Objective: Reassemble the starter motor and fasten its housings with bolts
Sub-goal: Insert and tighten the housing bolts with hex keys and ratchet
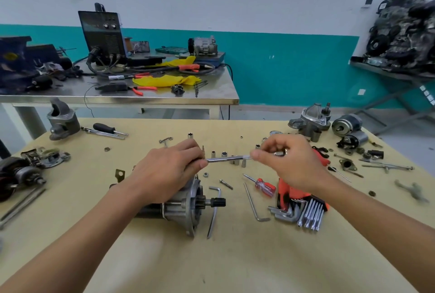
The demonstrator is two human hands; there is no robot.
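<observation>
On the pale wooden workbench [235,257], near its middle, the starter motor [183,205] lies on its side with its toothed pinion [217,202] pointing right. The left hand [164,170] rests over the far, upper part of the motor, fingers curled down around it and around the left end of a slim chrome wrench handle [227,158]. The right hand [289,163] pinches the right end of that same handle between thumb and bent fingers, so the tool spans level between both hands, above the bench. Just beyond the handle, several small sockets [223,154] stand upright on the wood. Right of the pinion, a long hex key [214,212] lies close beside the motor, a second hex key [254,203] farther right, and a loose bolt [226,184] between them toward the far side. A small red-handled screwdriver [263,185] lies near an orange holder of hex keys [299,205], partly under the right forearm. At the far left edge sits a grey cast housing [62,121]; at the far right stand another starter housing [310,122] and a cylindrical motor body [347,124]. Behind, a steel table [211,95] carries a black welder [102,34] and yellow cloths [164,79].
</observation>
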